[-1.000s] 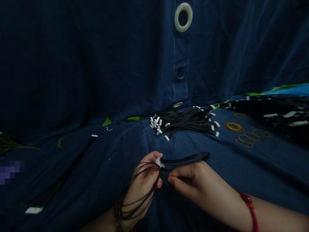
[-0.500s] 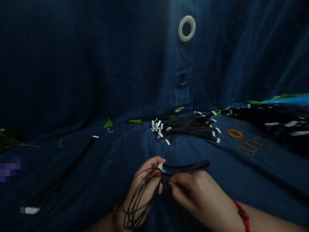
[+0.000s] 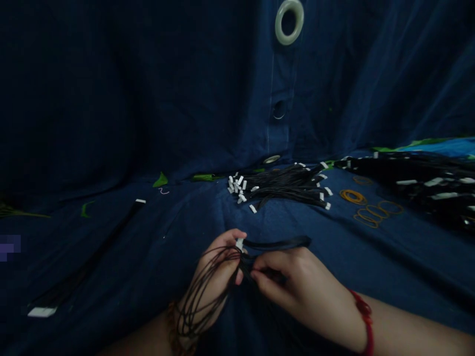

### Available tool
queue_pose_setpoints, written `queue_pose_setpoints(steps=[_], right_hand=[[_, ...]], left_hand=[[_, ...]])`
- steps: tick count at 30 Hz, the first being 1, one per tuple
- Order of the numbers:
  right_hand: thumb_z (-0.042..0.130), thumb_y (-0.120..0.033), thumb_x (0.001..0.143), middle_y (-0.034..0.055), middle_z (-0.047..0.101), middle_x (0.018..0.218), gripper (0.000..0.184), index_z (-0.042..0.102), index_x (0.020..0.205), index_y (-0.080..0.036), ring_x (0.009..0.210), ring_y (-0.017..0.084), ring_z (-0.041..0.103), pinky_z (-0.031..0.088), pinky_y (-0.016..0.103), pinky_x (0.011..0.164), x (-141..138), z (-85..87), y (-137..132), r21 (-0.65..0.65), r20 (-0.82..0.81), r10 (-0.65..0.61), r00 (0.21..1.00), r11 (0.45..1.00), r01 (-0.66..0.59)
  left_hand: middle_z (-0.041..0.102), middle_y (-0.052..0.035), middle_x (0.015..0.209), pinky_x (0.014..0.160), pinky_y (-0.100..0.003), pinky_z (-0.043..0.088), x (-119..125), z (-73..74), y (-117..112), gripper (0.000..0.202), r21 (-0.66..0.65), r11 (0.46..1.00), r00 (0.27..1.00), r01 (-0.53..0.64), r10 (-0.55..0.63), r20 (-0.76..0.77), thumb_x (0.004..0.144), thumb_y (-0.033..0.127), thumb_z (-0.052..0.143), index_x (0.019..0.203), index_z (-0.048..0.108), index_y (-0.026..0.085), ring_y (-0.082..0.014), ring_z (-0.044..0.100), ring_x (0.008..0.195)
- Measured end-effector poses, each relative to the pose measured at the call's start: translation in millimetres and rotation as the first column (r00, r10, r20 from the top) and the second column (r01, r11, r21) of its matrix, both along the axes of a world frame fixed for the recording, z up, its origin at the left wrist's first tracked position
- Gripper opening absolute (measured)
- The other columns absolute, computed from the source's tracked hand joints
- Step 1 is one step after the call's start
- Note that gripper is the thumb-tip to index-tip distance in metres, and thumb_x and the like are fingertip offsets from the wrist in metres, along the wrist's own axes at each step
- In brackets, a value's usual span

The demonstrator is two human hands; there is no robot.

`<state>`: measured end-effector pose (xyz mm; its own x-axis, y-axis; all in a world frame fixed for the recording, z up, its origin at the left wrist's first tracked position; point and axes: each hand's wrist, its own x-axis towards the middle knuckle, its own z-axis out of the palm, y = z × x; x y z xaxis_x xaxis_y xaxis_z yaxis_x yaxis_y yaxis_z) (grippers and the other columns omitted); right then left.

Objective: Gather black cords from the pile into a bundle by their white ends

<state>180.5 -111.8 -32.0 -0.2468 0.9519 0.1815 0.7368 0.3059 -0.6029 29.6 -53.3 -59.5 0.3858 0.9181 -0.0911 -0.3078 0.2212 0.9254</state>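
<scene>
Black wires (image 3: 278, 243), pinched in our left hand (image 3: 215, 272) and our right hand (image 3: 300, 282). Beyond these wires, we list white-tipped bundles (image 3: 285, 185)

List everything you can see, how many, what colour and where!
Held cable bundle: 1, black and white, at both hands
Loose cable: 1, black and white, left
Cable stack: 1, black and white, middle
Cable heap: 1, black and white, right
Rubber bands: several, orange, right
Scraps: several, green, mostly left
Squiggly bit: 1, pink, left
Sprig: 1, yellowish, left edge
Unclear item: 1, blue, right edge
Eyelets: 3, mostly pale, back
Cloth: count unclear, blue, beneath and behind
Bracelets: 2, red and brown, wrists
Left hand: 1, bare, front
Right hand: 1, bare, front
</scene>
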Motion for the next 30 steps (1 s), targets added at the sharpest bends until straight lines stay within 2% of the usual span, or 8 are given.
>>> queue_pose_setpoints(steps=[5,12,16,20,25,27,29,30], right_hand=[[0.045,-0.018,0.083,0.0,0.065,0.071,0.02,0.064,0.077,-0.019,0.063,0.011,0.058,0.038,0.021,0.06,-2.0,0.3,0.5,0.014,0.03,-0.002,1.0,1.0,0.001],[0.045,-0.013,0.08,0.0057,0.064,0.077,0.017,0.062,0.081,-0.015,0.068,0.018,0.059,0.036,0.028,0.062,-2.9,-9.1,5.6,0.108,0.182,-0.047,0.982,0.994,0.027],[0.046,-0.009,0.078,0.0069,0.064,0.071,0.016,0.061,0.077,-0.015,0.063,0.021,0.06,0.034,0.03,0.057,-4.6,-4.2,3.5,0.076,0.206,-0.082,0.975,0.995,0.068],[0.048,-0.011,0.077,0.0038,0.064,0.067,0.014,0.061,0.074,-0.017,0.058,0.018,0.06,0.034,0.027,0.054,-1.8,5.6,1.1,0.006,0.194,-0.079,0.978,0.997,0.08],[0.047,-0.013,0.078,0.0023,0.062,0.066,0.012,0.059,0.077,-0.016,0.056,0.015,0.057,0.035,0.025,0.053,0.9,7.7,3.9,-0.018,0.121,-0.124,0.985,0.992,0.127],[0.047,-0.012,0.078,0.0006,0.061,0.068,0.013,0.058,0.081,-0.017,0.057,0.012,0.056,0.037,0.023,0.053,1.7,8.6,5.6,-0.05,0.039,-0.102,0.994,0.993,0.104],[0.046,-0.011,0.076,-0.0018,0.059,0.068,0.017,0.056,0.088,-0.018,0.055,0.01,0.053,0.038,0.019,0.051,5.2,13.2,6.8,-0.198,-0.162,-0.058,0.985,0.98,0.025],[0.045,-0.011,0.075,-0.0029,0.057,0.066,0.019,0.056,0.089,-0.018,0.053,0.008,0.051,0.038,0.018,0.049,8.7,17.5,7.4,-0.318,-0.291,-0.04,0.956,0.946,-0.057]], left_hand=[[0.055,0.0039,0.061,0.042,-0.014,0.031,-1.3,1.2,-0.1,0.028,-0.062,0.996,0.997,0.059,-0.056,0.052,0.065,0.008,0.066,0.092,0.063,0.019,-0.0028,0.042,0.042],[0.054,0.0037,0.063,0.041,-0.015,0.032,-0.6,-3.8,2.3,0.026,-0.031,0.997,0.997,0.072,-0.072,-0.008,0.071,0.011,0.063,0.095,0.061,0.019,-0.004,0.042,0.042],[0.053,0.0036,0.064,0.043,-0.016,0.033,1.8,-3.1,1.7,0.027,-0.021,0.999,0.998,0.029,-0.03,-0.052,0.071,0.012,0.064,0.097,0.061,0.02,-0.0051,0.043,0.046],[0.052,0.0035,0.062,0.042,-0.016,0.032,3.5,-2.5,-0.2,0.027,-0.026,0.999,0.998,0.042,-0.044,-0.054,0.07,0.013,0.066,0.096,0.062,0.02,-0.0053,0.041,0.045],[0.053,0.0026,0.065,0.044,-0.016,0.033,2.4,-1.9,-0.5,0.031,-0.066,0.997,0.999,0.038,-0.039,-0.014,0.067,0.013,0.069,0.097,0.062,0.021,-0.0058,0.04,0.049],[0.054,0.002,0.069,0.044,-0.016,0.033,2.1,-1.3,0.2,0.029,-0.088,0.996,1.0,0.027,-0.027,0.0,0.068,0.014,0.068,0.096,0.062,0.021,-0.0056,0.04,0.05],[0.053,0.0023,0.07,0.044,-0.015,0.033,2.1,-0.6,1.0,0.028,-0.115,0.993,1.0,0.017,-0.015,0.018,0.07,0.014,0.067,0.097,0.062,0.021,-0.0053,0.04,0.051],[0.053,0.0024,0.07,0.045,-0.015,0.033,2.1,-0.2,1.3,0.028,-0.13,0.991,1.0,0.014,-0.011,0.023,0.071,0.013,0.066,0.097,0.062,0.021,-0.0052,0.04,0.052]])
